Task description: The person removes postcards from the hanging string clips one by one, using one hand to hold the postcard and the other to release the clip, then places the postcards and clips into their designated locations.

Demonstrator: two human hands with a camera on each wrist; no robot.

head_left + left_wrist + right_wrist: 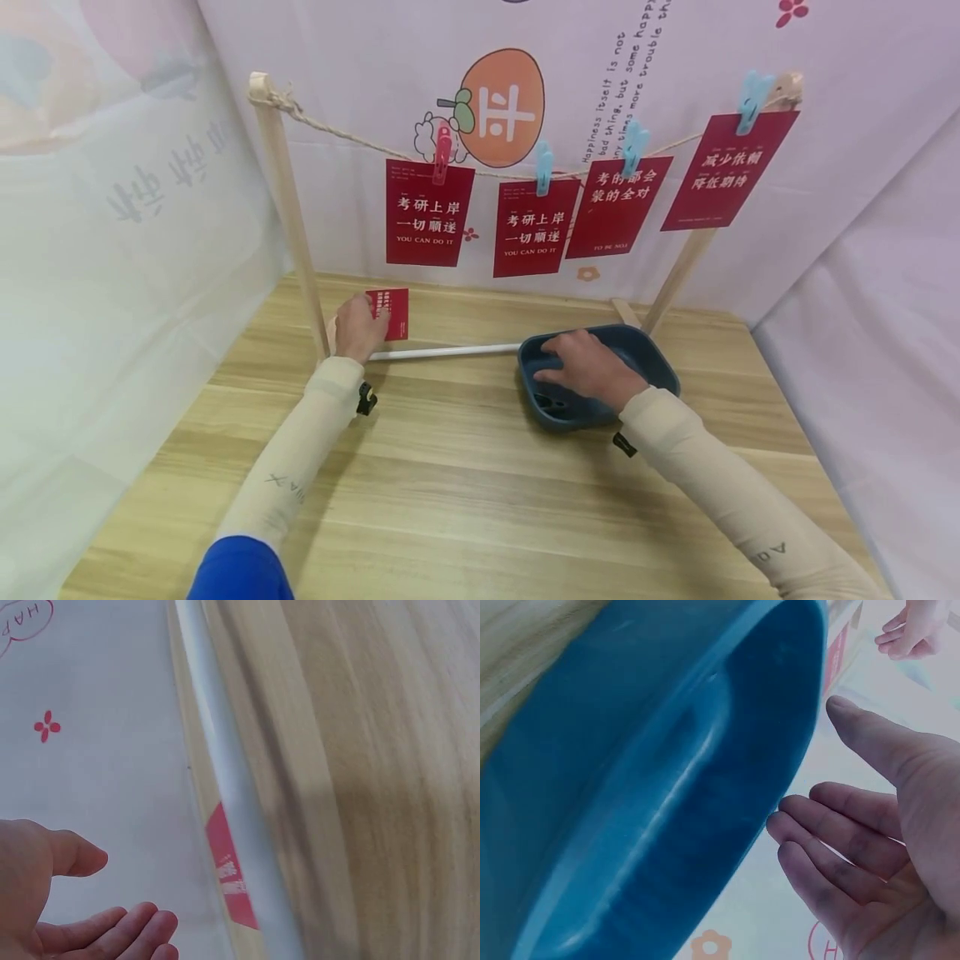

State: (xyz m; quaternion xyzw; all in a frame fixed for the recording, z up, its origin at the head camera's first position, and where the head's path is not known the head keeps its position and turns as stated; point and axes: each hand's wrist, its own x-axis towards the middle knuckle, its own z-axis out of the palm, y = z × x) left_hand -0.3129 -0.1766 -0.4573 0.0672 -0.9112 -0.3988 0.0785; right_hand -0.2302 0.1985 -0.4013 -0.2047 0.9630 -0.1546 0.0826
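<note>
My left hand (362, 327) is over a small red card (398, 315) lying on the wooden table, beside the left post. In the left wrist view the fingers are loosely bent and hold nothing, apart from the card (226, 847), which shows behind a white rod (225, 757). My right hand (588, 367) hovers over a dark blue basin (670, 367). Seen from the right wrist, its fingers are relaxed, thumb apart, with nothing between them, near the basin's rim. A small dark thing (551, 405) lies in the basin; its kind is too unclear to tell.
A twine line (345, 133) runs between the left wooden post (288, 208) and the right post (678, 271). Several red cards (430, 242) hang from it, one by a pink clothespin (442, 150), the others by blue clothespins (543, 167). Printed cloth (352, 50) stands behind.
</note>
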